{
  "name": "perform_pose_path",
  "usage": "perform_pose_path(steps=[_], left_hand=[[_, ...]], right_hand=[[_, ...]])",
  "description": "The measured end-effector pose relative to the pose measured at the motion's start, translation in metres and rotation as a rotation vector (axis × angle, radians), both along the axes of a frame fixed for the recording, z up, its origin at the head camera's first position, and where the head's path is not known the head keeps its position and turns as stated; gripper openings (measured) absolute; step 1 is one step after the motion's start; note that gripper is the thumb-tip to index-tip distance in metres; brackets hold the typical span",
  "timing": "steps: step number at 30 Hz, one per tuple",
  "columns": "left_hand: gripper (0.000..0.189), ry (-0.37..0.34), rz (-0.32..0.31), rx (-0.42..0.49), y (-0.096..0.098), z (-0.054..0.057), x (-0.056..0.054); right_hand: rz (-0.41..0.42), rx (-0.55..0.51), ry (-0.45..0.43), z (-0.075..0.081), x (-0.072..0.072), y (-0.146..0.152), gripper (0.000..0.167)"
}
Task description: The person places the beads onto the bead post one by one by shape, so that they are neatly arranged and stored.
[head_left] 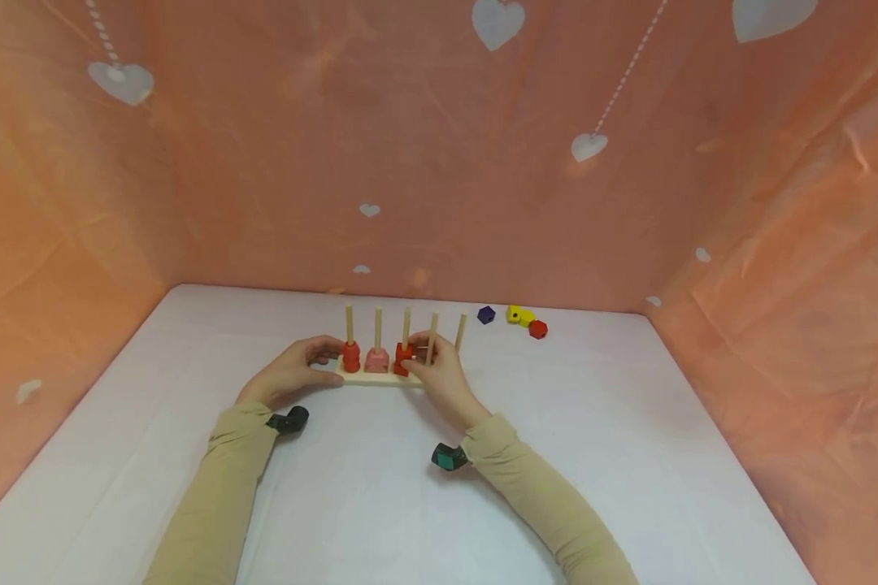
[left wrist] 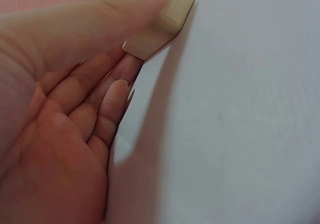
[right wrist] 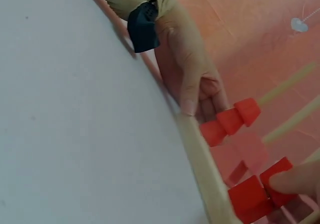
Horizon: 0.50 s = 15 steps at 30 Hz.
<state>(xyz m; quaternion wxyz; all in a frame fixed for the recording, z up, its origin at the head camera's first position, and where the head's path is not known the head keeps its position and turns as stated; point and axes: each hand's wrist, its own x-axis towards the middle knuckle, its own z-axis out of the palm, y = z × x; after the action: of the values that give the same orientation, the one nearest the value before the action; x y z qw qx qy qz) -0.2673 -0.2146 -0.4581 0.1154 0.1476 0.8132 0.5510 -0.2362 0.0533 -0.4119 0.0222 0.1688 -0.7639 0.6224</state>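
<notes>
A wooden peg board [head_left: 369,379] with several upright pegs stands mid-table. My left hand [head_left: 285,374] grips its left end, thumb along the front and fingers behind; the left wrist view shows the thumb over the base's corner [left wrist: 150,39]. Red beads [head_left: 351,357] are stacked on the leftmost peg, and pink beads [head_left: 376,362] sit on the peg beside it. On the middle peg, my right hand [head_left: 445,380] pinches an upper red bead [right wrist: 278,179], just above another red bead [right wrist: 250,200]. The two right pegs carry no beads that show; the right hand partly covers their lower ends.
Behind and right of the board lie a dark purple bead [head_left: 486,314], yellow beads [head_left: 525,318] and a loose red bead [head_left: 538,329]. The white table [head_left: 380,487] meets an orange-pink cloth backdrop [head_left: 439,162] at the back and sides.
</notes>
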Motion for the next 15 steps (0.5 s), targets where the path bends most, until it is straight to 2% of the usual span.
perform_pose_path(steps=[3,9,15], left_hand=[[0.060,-0.002,0.002,0.001,0.000,0.002,0.000],[0.060,-0.004,0.007,0.009,0.001,0.003,0.000],[0.061,-0.018,0.009,0.012,0.002,0.003,0.000]], right_hand=[[0.003,-0.008,-0.020,-0.006,-0.004,-0.001,0.030],[0.015,-0.021,-0.027,-0.030,-0.023,0.000,0.033],[0.001,0.010,-0.024,-0.034,-0.025,0.003,0.034]])
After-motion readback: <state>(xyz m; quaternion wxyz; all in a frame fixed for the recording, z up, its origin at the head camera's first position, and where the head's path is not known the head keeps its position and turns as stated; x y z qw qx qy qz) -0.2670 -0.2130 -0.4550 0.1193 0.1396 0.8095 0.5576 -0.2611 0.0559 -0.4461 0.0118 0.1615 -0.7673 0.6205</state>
